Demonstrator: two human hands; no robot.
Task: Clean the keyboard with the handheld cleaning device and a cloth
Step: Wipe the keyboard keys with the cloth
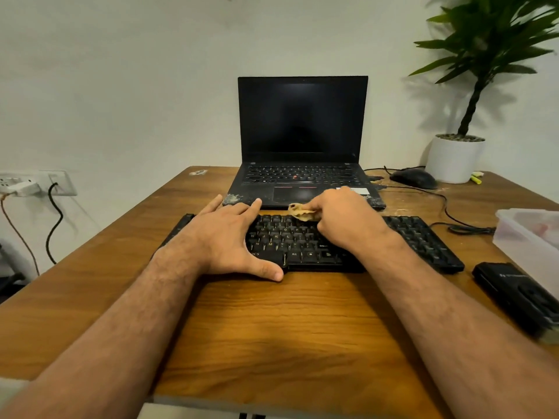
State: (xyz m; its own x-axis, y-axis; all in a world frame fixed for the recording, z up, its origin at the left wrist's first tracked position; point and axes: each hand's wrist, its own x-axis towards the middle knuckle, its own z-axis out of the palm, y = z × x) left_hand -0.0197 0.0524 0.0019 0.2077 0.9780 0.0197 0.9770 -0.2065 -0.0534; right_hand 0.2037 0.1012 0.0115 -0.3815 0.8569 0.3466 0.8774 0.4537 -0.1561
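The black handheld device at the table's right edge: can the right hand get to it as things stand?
Probably yes, but not straight away. The handheld device lies uncovered beside the keyboard, with bare table between. But the right hand is pinching the cloth, so it must drop that first.

Wooden bench (272, 328) with a black laptop (302, 122) open at the far side, screen dark, some whitish dusty patches on its near corners. Right of it there's a black mouse (413, 178) with its cable (444, 207) trailing toward the near right. A potted plant (456, 158) in a white pot sits in the far right corner, with something yellow (477, 177) lying just beside the pot. A clear plastic box (527, 234) at the right edge, and a black case (514, 294) nearer than that. On the left wall, a socket (57, 182) with a white adapter and a black cord hanging down.
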